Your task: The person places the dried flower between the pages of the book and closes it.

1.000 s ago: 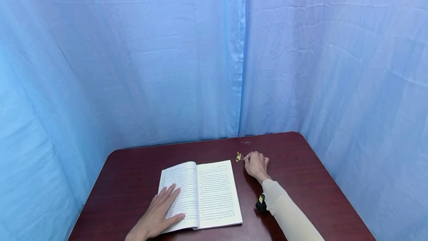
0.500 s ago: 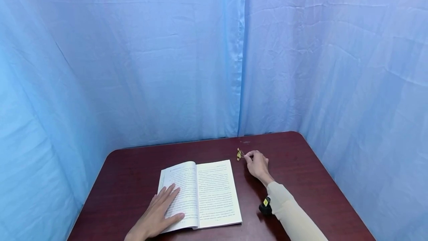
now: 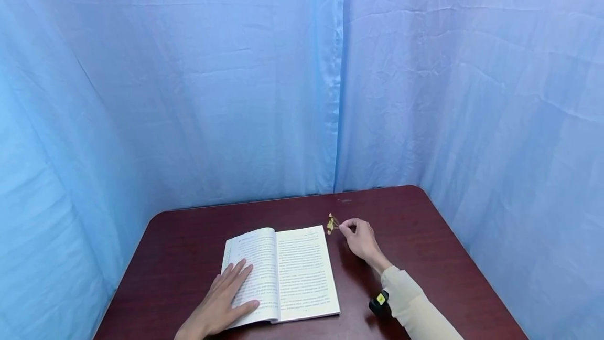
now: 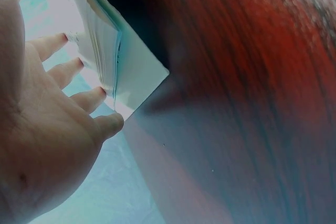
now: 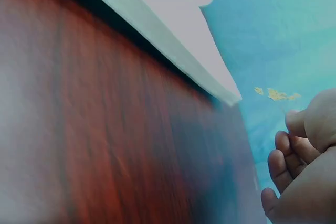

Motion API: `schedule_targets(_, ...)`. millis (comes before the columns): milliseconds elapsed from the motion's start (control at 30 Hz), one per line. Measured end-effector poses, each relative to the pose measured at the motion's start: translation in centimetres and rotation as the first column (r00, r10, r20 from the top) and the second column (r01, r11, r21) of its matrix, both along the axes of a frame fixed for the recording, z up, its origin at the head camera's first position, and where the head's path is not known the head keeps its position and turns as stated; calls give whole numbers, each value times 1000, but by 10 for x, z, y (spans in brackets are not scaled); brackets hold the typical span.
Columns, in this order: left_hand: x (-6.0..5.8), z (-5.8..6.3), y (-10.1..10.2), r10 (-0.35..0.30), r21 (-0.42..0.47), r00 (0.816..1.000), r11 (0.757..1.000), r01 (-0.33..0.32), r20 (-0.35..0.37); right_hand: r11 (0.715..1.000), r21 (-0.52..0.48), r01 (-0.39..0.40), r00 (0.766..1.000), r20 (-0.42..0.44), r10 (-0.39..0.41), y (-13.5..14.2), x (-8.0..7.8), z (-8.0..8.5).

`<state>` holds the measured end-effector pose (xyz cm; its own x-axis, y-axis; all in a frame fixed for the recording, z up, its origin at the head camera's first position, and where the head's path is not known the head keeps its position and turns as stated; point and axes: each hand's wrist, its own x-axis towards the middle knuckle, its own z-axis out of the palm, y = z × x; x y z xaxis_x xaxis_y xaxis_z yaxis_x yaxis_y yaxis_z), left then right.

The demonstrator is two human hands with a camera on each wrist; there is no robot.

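Note:
An open book [image 3: 304, 272] with printed pages lies on the dark red-brown table. Spread across its left page, my left hand [image 3: 220, 298] presses the paper with fingers apart; in the left wrist view the fingertips [image 4: 97, 95] meet the edges of the pages. Beyond the book's upper right corner, my right hand [image 3: 363, 240] pinches thin stems between thumb and index finger. From that pinch a small sprig of yellow flowers [image 3: 331, 223] points left, close to the page corner. The right wrist view shows the yellow blossoms [image 5: 278, 94] past the thumb, against the blue cloth.
The wooden table [image 3: 189, 235] has rounded far corners. Blue curtains [image 3: 226, 93] hang behind it and along both sides. A black device with a yellow mark [image 3: 379, 302] sits at the right wrist, below the pale sleeve [image 3: 415, 298].
My right hand has lifted the flower sprig and carried it slightly left and nearer, toward the book's upper right corner. The left hand stays on the page.

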<state>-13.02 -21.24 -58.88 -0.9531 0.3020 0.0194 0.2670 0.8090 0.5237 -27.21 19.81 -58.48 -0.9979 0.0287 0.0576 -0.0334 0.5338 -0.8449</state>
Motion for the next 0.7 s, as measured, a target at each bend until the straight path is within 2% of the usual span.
schedule_targets(300,0,0,0,1,-6,1000,1000,-1,5,997,-8,-83,996,-24,82,-27,26,4)
schedule_targets(467,0,1,1,3,-7,1000,1000,-3,8,992,-33,-123,992,-4,123,-41,38,4)
schedule_targets(700,-1,3,1,1,-8,1000,1000,-1,23,990,-37,-135,991,-7,135,-65,52,0)
